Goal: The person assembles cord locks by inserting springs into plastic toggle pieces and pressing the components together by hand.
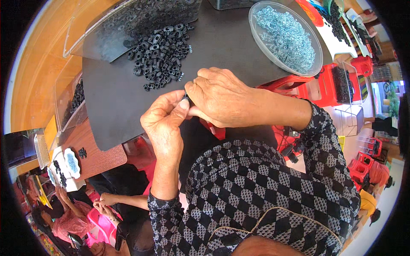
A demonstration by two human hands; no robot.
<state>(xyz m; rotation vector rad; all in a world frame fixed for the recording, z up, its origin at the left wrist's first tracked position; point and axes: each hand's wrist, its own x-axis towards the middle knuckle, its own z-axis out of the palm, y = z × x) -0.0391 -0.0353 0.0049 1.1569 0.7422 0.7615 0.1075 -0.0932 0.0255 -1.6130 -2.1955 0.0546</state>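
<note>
L hand [165, 114] pinches small blk part [186, 97], R hand [222, 98] curled tight on same pc, over desk [117, 106] near side; blk pile [160, 55] just beyond, clear dish [261, 47] w/ silvery pcs [284, 38] far R.

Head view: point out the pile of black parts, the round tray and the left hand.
Pile of black parts [161, 54]: head view, its middle.
Round tray [268, 52]: head view, lower-left rim.
Left hand [163, 120]: head view, its middle.

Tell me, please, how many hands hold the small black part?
2: the left hand from the left, the right hand from the right, mostly hiding the small black part.
</note>
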